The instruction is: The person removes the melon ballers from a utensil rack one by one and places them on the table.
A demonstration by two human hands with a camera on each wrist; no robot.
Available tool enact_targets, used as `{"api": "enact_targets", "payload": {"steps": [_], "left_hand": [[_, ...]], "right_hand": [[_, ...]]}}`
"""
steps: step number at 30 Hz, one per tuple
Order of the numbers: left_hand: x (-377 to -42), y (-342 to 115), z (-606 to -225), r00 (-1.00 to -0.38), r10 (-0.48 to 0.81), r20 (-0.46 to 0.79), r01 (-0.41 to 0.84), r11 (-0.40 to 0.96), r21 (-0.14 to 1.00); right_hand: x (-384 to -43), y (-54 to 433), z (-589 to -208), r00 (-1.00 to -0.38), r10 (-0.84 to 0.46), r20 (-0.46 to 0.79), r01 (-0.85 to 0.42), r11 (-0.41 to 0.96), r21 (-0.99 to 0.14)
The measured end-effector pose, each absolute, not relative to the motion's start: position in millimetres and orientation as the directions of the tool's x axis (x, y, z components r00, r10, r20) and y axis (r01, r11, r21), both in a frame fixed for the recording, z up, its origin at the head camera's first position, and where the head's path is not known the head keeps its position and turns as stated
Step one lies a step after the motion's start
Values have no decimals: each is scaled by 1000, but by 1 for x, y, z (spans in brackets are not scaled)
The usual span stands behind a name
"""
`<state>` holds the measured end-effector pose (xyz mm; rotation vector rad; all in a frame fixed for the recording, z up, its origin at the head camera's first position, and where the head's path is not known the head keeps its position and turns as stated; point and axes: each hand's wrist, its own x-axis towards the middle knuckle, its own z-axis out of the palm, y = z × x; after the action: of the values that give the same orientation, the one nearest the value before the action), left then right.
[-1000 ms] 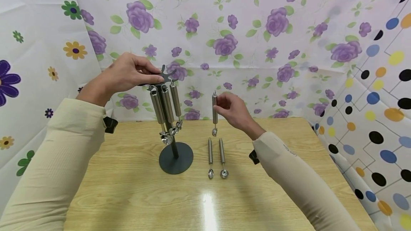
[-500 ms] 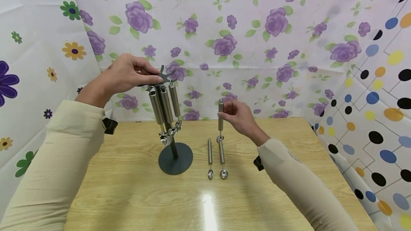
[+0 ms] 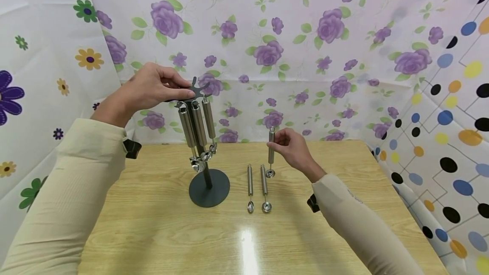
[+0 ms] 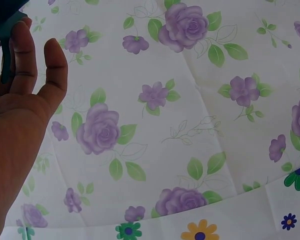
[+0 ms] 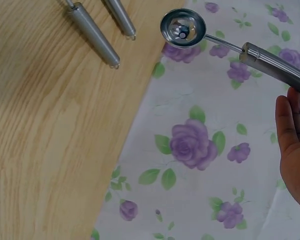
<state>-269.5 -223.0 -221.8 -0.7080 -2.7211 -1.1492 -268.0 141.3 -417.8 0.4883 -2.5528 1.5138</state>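
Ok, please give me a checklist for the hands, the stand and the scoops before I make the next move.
1. Left hand grips top of dark stand: ok.
2. Stand's base flat on table: ok.
3. Right hand pinches melon baller by its handle: ok.
4. Hanging scoops on the stand: ok, three visible.
5. Melon baller apart from left scoop and right scoop on the table: ok.
6. Total hooks: cannot tell, left hand covers part of the top.

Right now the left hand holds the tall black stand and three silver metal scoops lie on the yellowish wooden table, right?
No, the head view shows two silver metal scoops, not three, lying on the yellowish wooden table.
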Motion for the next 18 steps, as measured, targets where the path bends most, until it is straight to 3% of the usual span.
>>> {"api": "enact_targets", "payload": {"steps": [18], "left_hand": [[-270, -223, -223, -890, 369, 267, 447, 591, 672]], "right_hand": [[-258, 159, -458, -965, -159, 208, -259, 466, -846]]}}
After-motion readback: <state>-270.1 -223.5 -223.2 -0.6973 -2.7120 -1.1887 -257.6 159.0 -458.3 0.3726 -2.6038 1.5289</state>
